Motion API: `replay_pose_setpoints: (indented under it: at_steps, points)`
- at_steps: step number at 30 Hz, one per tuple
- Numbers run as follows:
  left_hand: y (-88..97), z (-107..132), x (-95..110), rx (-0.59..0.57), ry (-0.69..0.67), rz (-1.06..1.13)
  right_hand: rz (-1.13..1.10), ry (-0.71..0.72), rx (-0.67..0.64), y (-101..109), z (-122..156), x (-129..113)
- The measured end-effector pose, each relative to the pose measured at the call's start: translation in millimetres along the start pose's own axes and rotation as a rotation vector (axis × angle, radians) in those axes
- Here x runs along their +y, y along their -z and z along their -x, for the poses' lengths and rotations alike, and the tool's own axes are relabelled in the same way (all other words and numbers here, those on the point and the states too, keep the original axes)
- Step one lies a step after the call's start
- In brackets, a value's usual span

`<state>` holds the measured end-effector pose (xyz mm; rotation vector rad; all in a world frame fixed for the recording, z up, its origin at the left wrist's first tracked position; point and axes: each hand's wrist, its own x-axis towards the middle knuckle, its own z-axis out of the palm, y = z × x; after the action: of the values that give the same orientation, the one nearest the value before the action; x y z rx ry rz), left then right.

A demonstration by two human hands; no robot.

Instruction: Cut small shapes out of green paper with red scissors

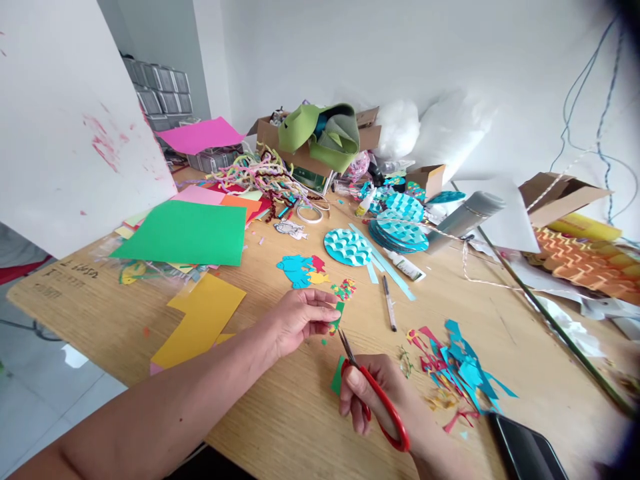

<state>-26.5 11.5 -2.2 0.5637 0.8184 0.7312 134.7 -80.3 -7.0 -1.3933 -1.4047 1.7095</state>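
green strip [341,309], probably paper, pinched in left fingers [319,313]; right fingers [353,379] curl around red-looped scissors [386,402].

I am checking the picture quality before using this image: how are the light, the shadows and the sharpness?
Head view: bright light, only soft shadows on the table; head view: scissors and left hand look fairly sharp; head view: white bag pale against the wall; head view: right-hand corners dark and blurred.

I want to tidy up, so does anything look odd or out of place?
Reddish smears mar the otherwise plain white board at left. A dark phone also lies beside the paper scraps, perhaps out of place there.
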Motion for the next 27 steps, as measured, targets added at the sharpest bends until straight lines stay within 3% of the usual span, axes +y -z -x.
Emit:
replay_pose_setpoints:
  at_steps: [6,15,27]
  points:
    - [-1.3,0.6,-0.2,0.03,-0.063,0.038,0.051,-0.063,0.089,-0.6,-1.7,-2.0]
    - [-4.0,2.1,-2.8,0.026,-0.162,0.082,0.056,-0.092,0.097,-1.5,-1.6,-5.1]
    - [-5.6,4.3,-8.4,0.005,-0.132,0.071,0.059,-0.117,0.181,-0.1,-4.5,-0.8]
